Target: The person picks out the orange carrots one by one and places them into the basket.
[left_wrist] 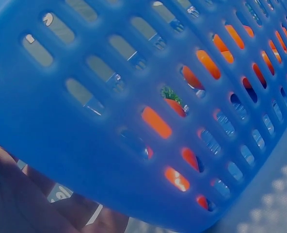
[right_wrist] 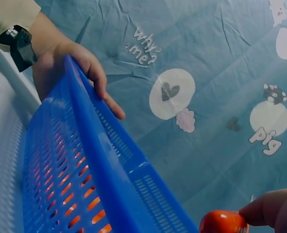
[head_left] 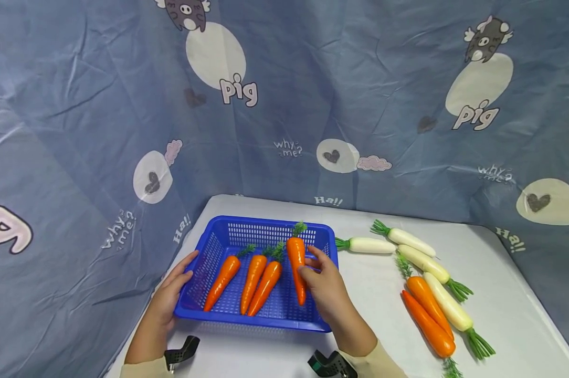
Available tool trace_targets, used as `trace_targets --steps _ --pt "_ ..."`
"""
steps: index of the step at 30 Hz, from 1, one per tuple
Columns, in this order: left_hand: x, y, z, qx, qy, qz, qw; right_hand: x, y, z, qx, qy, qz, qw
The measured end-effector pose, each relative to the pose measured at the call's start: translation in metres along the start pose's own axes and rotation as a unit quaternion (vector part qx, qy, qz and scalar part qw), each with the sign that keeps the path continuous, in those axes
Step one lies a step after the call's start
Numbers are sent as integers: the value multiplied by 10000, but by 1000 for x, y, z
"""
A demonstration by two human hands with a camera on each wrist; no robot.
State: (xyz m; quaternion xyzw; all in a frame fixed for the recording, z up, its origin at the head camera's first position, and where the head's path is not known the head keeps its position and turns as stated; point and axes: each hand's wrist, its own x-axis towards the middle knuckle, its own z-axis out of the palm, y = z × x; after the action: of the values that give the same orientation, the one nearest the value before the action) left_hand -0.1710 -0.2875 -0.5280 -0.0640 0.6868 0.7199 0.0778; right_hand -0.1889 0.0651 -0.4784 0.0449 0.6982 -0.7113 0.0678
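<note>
The person's right hand (head_left: 323, 278) has a carrot (head_left: 296, 257) pinched between thumb and fingers, over the right side of the blue basket (head_left: 253, 320), while the left hand (head_left: 168, 294) grips the left rim. Three other carrots (head_left: 253, 275) lie inside; four white radishes (head_left: 447, 302) and two more carrots (head_left: 426, 323) sit on the counter (head_left: 374, 299) to the right.

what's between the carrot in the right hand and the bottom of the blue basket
Nothing visible: the right hand holds the carrot over the right part of the blue basket, and the three other carrots lie further left.
</note>
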Motion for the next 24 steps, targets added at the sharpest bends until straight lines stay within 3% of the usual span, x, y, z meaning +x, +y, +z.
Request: trace_targets --steps 8,18,24 --pt "0 2 -1 55 -31 11 10000 6 4 3 -230 -169 43 9996" --pt "-2 2 0 66 -29 26 10000 6 9 7 -782 -52 133 9968" --pt "-1 1 0 88 -35 55 9999 5 10 8 -831 -125 32 9965"
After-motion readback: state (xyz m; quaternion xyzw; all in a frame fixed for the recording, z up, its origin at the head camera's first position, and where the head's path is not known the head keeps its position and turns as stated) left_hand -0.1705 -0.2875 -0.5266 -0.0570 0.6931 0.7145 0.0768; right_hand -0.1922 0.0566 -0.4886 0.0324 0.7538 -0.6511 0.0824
